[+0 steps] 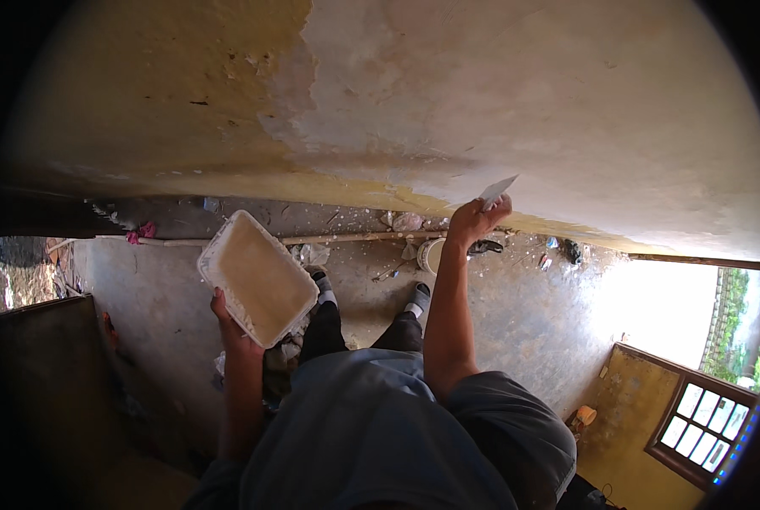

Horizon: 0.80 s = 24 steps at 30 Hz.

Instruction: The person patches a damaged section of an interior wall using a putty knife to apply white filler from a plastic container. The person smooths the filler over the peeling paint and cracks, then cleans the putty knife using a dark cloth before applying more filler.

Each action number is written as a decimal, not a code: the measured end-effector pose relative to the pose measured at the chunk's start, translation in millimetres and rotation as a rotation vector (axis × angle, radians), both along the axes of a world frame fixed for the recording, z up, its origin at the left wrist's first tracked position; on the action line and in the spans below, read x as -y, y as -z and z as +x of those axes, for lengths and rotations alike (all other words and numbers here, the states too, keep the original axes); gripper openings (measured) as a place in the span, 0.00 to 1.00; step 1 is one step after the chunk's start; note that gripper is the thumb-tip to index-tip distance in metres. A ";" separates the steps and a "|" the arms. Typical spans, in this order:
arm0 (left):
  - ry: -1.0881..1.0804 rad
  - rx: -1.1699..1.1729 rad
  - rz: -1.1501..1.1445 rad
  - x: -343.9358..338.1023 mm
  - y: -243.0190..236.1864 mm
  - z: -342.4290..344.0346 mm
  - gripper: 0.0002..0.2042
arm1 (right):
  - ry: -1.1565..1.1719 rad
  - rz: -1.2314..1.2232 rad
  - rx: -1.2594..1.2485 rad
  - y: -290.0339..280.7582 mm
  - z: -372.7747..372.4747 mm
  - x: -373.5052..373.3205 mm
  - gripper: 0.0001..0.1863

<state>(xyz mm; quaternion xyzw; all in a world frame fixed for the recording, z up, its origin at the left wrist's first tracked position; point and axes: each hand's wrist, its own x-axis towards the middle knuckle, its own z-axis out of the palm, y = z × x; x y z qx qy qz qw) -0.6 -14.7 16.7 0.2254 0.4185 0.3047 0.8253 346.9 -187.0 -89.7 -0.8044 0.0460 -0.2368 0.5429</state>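
My left hand [237, 327] is closed on the near-left edge of a white rectangular plastic tub [305, 293], its rim smeared with pale paste. A beige, smooth layer covers the inside of the tub. Out to the right, my right hand [475, 223] grips a thin, pale flat scraper [500, 189] whose blade points up toward the wall. The wall [533, 93] ahead has a whitish coated area in the middle and right, and bare, flaking yellow-brown paint [176, 85] on the left. Whether the blade touches the wall I cannot tell.
A long pole [354, 238] lies on the floor along the wall's foot, among scattered chips and scraps. A round white bucket [432, 255] stands beside my right forearm. A pink cloth [146, 230] lies at the left. Bright doorway and paned window [704, 425] at right.
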 end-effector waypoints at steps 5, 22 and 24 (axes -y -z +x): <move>0.041 0.008 0.024 0.9 -8.2 10.2 0.34 | -0.217 -0.102 0.110 34.8 -59.3 -157.9 0.26; 0.023 0.003 0.045 -1.5 -8.6 14.1 0.34 | -0.345 0.002 0.077 -18.8 -61.2 -140.3 0.27; 0.020 0.004 0.035 -2.8 -9.6 17.0 0.34 | -0.699 0.072 -0.027 -22.4 -107.3 -172.8 0.26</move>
